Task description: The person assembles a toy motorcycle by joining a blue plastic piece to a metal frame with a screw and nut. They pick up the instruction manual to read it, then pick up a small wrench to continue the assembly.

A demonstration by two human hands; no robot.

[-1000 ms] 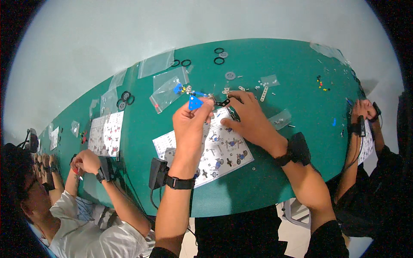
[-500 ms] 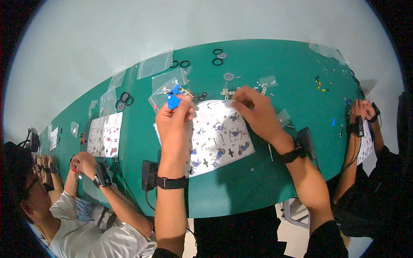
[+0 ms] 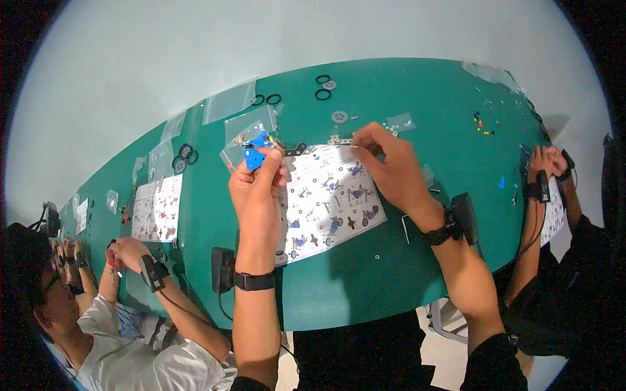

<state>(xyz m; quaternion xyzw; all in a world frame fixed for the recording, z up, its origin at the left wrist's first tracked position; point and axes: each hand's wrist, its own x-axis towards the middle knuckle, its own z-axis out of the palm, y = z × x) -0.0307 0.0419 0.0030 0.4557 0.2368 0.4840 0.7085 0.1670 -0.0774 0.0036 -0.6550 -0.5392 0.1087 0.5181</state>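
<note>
My left hand (image 3: 254, 195) is closed, pinching a part with blue triangular plates (image 3: 253, 159) and small metal pieces between thumb and fingers. A black perforated strip (image 3: 295, 150) shows just beyond those fingertips; whether it joins the held part I cannot tell. My right hand (image 3: 396, 173) has thumb and index finger pinched together above the top edge of a printed picture sheet (image 3: 313, 225). What sits in that pinch, if anything, is too small to make out. Pale perforated metal strips (image 3: 339, 140) lie close to its fingertips.
Clear plastic bags (image 3: 229, 100) lie toward the far left. Black rings (image 3: 323, 94) and a grey wheel (image 3: 339, 117) are at the back. A small bag (image 3: 400, 122) and an L-shaped key (image 3: 405, 229) lie near my right arm. Co-workers' hands (image 3: 127, 253) work at left and right.
My right hand has risen slightly, toward the pale metal strips, its fingertips pinched. My left hand, still gripping the blue-plated part, has shifted a little left and nearer.
</note>
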